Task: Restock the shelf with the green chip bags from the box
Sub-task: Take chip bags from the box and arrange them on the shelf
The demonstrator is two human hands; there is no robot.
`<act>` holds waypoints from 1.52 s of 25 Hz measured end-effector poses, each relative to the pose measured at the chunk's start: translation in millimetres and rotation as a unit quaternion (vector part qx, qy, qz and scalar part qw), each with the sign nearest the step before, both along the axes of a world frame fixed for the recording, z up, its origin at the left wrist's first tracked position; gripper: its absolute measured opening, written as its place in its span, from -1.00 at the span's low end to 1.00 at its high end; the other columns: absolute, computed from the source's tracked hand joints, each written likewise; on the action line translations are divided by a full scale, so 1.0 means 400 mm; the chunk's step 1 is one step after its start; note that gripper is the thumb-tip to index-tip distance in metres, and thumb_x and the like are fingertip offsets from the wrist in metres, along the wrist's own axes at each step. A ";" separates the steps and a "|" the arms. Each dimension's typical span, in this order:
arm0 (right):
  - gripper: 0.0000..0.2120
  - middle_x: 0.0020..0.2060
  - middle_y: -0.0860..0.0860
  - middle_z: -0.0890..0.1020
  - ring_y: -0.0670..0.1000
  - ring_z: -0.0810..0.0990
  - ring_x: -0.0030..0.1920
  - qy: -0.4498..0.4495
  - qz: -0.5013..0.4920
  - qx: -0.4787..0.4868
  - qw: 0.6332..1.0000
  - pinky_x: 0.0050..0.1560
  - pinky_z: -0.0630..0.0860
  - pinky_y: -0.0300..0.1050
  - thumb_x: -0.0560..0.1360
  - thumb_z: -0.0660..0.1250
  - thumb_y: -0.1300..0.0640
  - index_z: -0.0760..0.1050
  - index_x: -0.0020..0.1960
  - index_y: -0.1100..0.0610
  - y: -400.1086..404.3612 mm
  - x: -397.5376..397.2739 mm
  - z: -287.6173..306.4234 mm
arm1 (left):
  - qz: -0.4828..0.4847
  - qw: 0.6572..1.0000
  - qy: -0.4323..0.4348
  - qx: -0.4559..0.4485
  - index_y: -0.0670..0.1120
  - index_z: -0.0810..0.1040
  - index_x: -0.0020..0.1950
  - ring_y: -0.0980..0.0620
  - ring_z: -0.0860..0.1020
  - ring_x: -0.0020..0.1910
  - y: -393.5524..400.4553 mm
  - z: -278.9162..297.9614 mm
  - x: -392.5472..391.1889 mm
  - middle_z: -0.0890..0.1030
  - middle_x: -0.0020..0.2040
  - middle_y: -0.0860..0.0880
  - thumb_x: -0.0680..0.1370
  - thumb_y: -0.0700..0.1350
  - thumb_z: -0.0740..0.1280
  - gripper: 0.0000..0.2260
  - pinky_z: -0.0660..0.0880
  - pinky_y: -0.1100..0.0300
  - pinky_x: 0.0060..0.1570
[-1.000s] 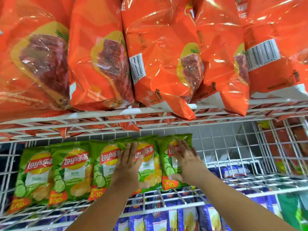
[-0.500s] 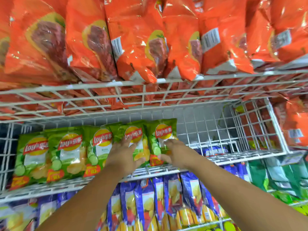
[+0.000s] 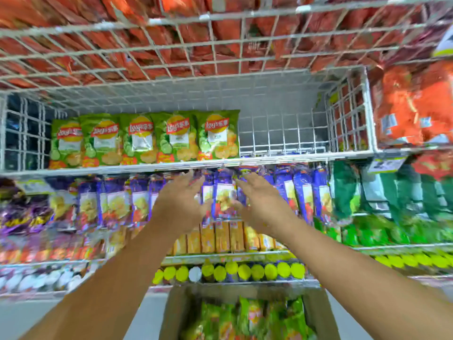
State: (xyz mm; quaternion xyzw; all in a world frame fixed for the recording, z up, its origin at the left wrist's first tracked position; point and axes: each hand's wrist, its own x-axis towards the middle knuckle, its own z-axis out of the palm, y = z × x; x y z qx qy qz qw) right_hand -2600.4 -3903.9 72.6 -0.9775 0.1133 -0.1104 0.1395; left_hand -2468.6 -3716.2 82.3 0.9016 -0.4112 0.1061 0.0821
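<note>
Several green chip bags point(image 3: 144, 139) stand upright in a row on the left half of the white wire shelf point(image 3: 282, 157). Both hands hang in the air below that shelf's front edge, in front of the purple bags. My left hand point(image 3: 181, 202) is empty, its fingers spread and straight. My right hand point(image 3: 259, 202) is empty too, fingers loosely extended. At the bottom stands a brown cardboard box point(image 3: 316, 312) with more green chip bags point(image 3: 247, 320) inside, blurred.
Orange bags point(image 3: 220, 33) fill the wire shelf overhead and more hang at the right point(image 3: 414, 104). Purple bags point(image 3: 115, 202) sit on the shelf below the green row, dark green bags point(image 3: 392, 192) to their right. Yellow-capped items point(image 3: 245, 271) line a lower shelf.
Both hands have let go of the green bags and drawn back and down from the shelf. The view has tipped downward, bringing the lower shelves and the box into sight.
</note>
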 end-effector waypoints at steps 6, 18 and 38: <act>-0.31 0.38 0.22 0.54 0.24 0.50 0.40 0.103 0.001 0.047 0.994 0.36 0.49 0.17 0.50 0.10 -0.26 0.51 0.42 0.18 0.050 -0.197 -0.237 | 0.039 0.985 0.127 0.107 0.02 0.40 0.52 -0.14 0.30 0.52 0.053 -0.246 -0.188 0.33 0.55 -0.14 0.44 0.39 0.02 -0.24 0.33 -0.06 0.44; -0.32 0.61 0.02 0.20 0.08 0.15 0.60 0.331 -0.082 0.145 0.929 0.53 0.27 0.03 0.62 0.05 -0.30 0.12 0.64 -0.01 0.062 -0.400 -0.774 | 0.135 0.883 0.390 0.223 0.16 0.19 0.60 -0.08 0.23 0.54 0.220 -0.865 -0.357 0.20 0.61 -0.02 0.43 0.48 0.00 -0.21 0.29 -0.04 0.44; -0.33 0.31 0.17 0.57 0.24 0.55 0.27 0.466 -0.347 0.309 0.753 0.27 0.50 0.16 0.47 0.42 -0.25 0.39 0.41 0.13 -0.059 -0.611 -1.561 | 0.395 0.699 0.560 0.203 0.01 0.45 0.46 -0.22 0.52 0.25 0.344 -1.683 -0.300 0.52 0.35 -0.16 0.49 0.31 0.38 -0.37 0.50 0.02 0.17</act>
